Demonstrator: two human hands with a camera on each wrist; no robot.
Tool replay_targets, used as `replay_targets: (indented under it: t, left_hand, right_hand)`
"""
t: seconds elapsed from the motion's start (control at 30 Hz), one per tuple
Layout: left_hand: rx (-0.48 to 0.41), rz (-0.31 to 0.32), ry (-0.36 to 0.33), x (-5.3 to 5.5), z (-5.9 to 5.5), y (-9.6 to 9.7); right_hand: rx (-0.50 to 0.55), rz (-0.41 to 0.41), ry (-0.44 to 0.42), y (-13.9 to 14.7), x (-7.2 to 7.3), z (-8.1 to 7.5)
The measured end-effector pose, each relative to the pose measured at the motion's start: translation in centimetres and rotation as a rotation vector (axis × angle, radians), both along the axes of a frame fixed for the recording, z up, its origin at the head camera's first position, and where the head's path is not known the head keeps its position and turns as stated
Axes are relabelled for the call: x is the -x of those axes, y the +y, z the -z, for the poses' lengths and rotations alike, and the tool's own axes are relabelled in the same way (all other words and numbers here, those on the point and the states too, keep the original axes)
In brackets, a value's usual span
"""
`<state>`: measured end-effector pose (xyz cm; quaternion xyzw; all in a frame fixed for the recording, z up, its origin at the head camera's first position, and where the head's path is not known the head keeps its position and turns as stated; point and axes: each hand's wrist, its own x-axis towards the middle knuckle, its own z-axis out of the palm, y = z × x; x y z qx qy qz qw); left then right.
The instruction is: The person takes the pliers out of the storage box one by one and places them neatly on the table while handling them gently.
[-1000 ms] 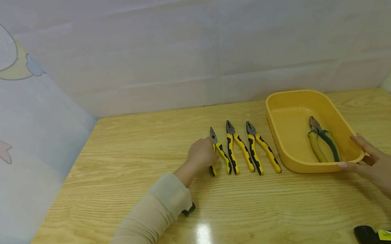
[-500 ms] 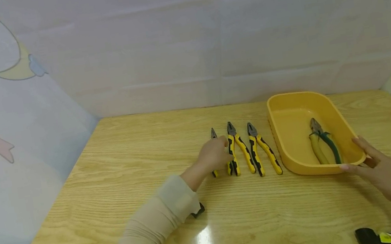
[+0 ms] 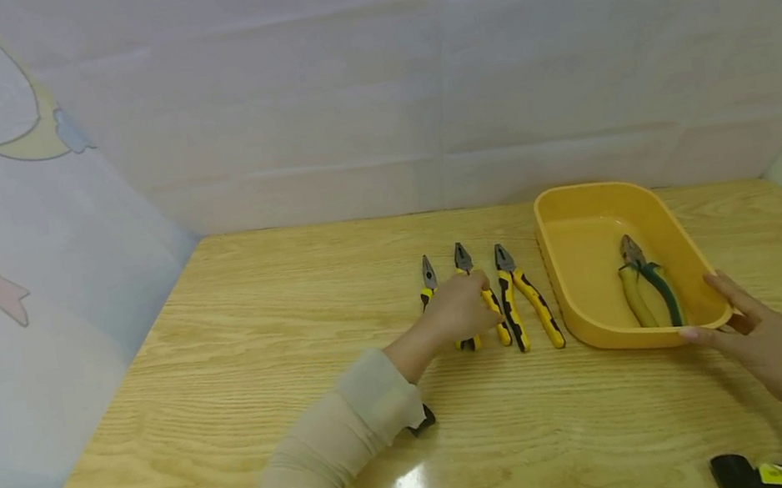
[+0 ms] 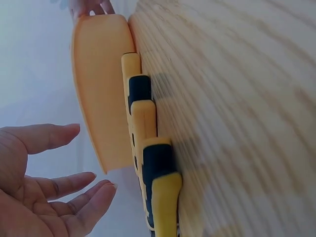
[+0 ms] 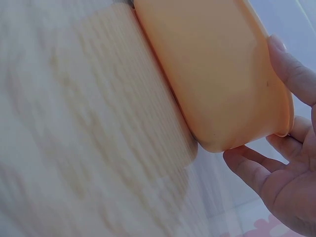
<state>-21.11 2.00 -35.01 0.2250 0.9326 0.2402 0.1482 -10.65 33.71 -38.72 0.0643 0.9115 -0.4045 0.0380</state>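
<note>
My left hand (image 3: 460, 308) hovers over the middle pair of three yellow-and-black pliers, hiding part of their handles. In the left wrist view its thumb and fingers (image 4: 91, 207) are spread apart with nothing between them. The leftmost needle-nose pliers (image 3: 428, 272), the middle combination pliers (image 3: 463, 257) and the right combination pliers (image 3: 511, 310) lie in a row, jaws pointing away. My right hand (image 3: 771, 347) grips the near right corner of a yellow plastic tray (image 3: 585, 274), thumb at the rim and fingers (image 5: 247, 168) against its lower outside. Pliers with one yellow and one green handle (image 3: 660, 292) lie inside the tray.
All this stands on a light wood-grain table (image 3: 259, 323). Pale cloth walls (image 3: 312, 121) with printed shapes close off the back and sides. Black straps show at both wrists, the right one (image 3: 736, 472) with a yellow label.
My left hand has moved right, from the leftmost pliers to above the middle pair, uncovering the needle-nose jaws. The right hand and the tray have stayed in place.
</note>
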Motion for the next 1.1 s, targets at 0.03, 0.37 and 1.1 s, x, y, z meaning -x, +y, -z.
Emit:
replay_targets:
  t: [0.03, 0.37, 1.1]
  left_hand:
    - [0.004, 0.009, 0.0, -0.1, 0.0, 0.2]
    - [-0.105, 0.061, -0.007, -0.9, -1.0, 2.2]
    - [-0.32, 0.118, -0.055, -1.9, -1.9, 5.9]
  right_hand:
    - [-0.007, -0.004, -0.002, 0.0, 0.0, 0.0]
    - [0.011, -0.003, 0.002, 0.1, 0.1, -0.2]
    - [0.007, -0.008, 0.01, 0.1, 0.1, -0.1]
